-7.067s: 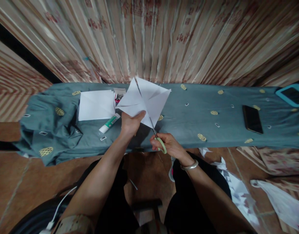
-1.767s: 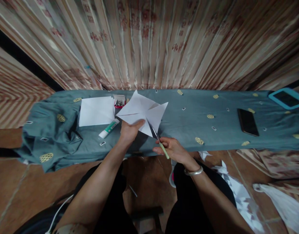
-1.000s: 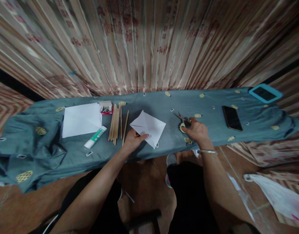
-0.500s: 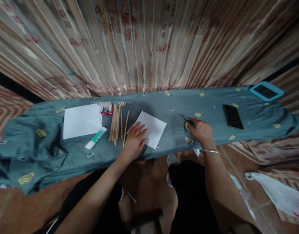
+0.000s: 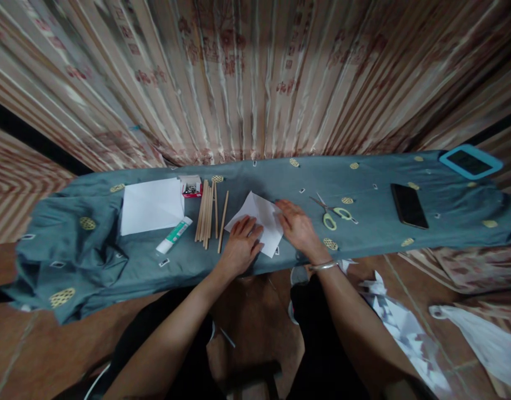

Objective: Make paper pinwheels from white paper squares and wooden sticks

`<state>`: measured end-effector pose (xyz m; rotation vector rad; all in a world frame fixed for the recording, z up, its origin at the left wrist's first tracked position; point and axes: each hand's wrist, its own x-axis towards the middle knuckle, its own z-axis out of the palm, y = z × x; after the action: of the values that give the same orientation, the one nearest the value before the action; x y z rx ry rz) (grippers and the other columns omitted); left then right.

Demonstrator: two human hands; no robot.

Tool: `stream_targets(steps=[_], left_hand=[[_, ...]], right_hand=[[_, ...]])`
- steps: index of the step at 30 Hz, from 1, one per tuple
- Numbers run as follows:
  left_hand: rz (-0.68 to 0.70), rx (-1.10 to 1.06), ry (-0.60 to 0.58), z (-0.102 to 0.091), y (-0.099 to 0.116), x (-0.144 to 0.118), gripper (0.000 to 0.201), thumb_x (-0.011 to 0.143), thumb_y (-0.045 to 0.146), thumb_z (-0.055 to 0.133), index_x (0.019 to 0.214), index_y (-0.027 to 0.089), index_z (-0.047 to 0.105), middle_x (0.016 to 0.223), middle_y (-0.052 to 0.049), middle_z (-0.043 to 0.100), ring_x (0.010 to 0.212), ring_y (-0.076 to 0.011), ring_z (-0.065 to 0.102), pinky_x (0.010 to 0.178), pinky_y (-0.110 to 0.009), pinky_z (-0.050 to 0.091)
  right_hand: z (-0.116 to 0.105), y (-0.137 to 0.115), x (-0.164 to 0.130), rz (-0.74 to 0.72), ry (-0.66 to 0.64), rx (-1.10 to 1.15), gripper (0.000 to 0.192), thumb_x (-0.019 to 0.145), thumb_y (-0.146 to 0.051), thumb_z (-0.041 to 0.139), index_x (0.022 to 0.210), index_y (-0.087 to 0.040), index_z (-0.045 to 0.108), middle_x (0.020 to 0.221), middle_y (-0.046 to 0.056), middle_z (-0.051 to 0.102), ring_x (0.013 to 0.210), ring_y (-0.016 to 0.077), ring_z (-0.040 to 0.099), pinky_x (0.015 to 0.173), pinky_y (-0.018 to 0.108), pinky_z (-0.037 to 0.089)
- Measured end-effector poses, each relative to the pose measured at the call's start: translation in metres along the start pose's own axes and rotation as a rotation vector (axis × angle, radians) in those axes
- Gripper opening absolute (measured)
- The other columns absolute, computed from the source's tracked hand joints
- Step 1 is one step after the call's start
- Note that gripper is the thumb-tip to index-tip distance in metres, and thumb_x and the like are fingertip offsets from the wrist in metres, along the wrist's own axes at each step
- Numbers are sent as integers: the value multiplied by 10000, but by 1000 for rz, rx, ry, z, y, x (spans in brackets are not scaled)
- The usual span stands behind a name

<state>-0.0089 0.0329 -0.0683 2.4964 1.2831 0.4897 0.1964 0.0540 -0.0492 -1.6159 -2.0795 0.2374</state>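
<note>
A square of white paper (image 5: pixel 261 214) with crease lines lies on the cloth-covered table in front of me. My left hand (image 5: pixel 241 244) rests on its left part, fingers spread flat. At its right corner is my right hand (image 5: pixel 297 225), fingers stretched out and touching the edge; whether the thumb grips the paper is hidden. Scissors (image 5: pixel 330 212) with pale green handles lie slightly apart on the cloth, right of my right hand. Just left of the paper is a single wooden stick (image 5: pixel 223 222).
Further left lie several wooden sticks (image 5: pixel 204 214), a small red box of metal pieces (image 5: pixel 191 187), a glue stick (image 5: pixel 174 235) and a stack of white paper (image 5: pixel 151 206). To the right are a black phone (image 5: pixel 409 205) and a blue-framed device (image 5: pixel 471 161). Paper scraps (image 5: pixel 399 322) lie on the floor.
My right hand has let go of the scissors, which now lie on the cloth, and has moved left to the paper's right corner. My left hand stays on the paper.
</note>
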Motion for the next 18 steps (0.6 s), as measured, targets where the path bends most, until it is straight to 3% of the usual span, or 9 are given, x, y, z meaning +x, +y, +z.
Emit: stream_targets(steps=[5, 10, 18], left_hand=[[-8, 23, -27, 0, 3, -1, 401, 920, 290, 529, 1296, 153, 562, 1449, -180, 480, 1425, -324, 327, 1151, -550, 295], [-13, 42, -39, 1, 5, -1, 334, 924, 291, 525, 1203, 146, 637, 1473, -186, 445, 1426, -351, 315, 1160, -543, 274], [-23, 23, -30, 3, 5, -2, 340, 904, 288, 550, 1204, 154, 637, 1462, -191, 459, 1424, -340, 324, 1151, -571, 283]], right_hand=[[36, -34, 14, -115, -100, -13, 475, 914, -123, 347, 1346, -133, 545, 1411, 149, 538, 1321, 248, 476, 1107, 437, 391], [47, -35, 26, -104, -160, -55, 459, 914, -104, 341, 1312, -107, 568, 1402, 174, 534, 1317, 275, 451, 1067, 442, 397], [56, -36, 38, 2, -89, -77, 462, 906, -138, 376, 1318, -191, 579, 1396, 142, 536, 1211, 311, 480, 947, 482, 425]])
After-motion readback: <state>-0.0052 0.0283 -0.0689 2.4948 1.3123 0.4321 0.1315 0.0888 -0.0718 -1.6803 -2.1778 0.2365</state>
